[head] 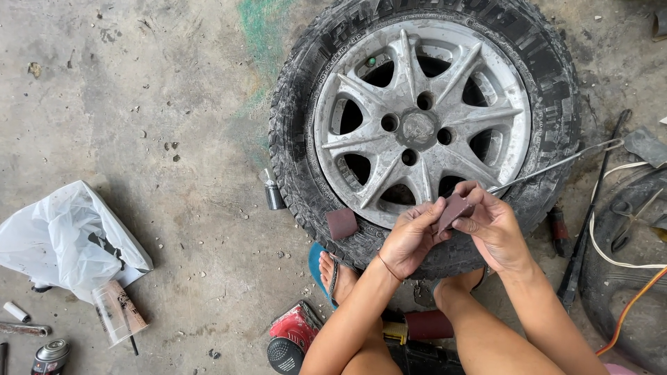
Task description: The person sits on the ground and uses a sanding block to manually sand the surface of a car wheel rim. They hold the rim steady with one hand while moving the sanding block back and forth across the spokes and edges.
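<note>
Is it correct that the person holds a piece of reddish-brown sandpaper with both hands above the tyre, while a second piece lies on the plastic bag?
Not quite. Both hands, left hand and right hand, do hold a piece of reddish-brown sandpaper over the tyre. But the second piece lies on the tyre itself, not on the plastic bag, which sits far away on the floor. The head view shows this.

A crumpled white plastic bag (66,239) lies left, a spray can (51,357) below it.

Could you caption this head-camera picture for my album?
Both hands, left and right, hold a reddish sandpaper piece over a dusty wheel.
</note>
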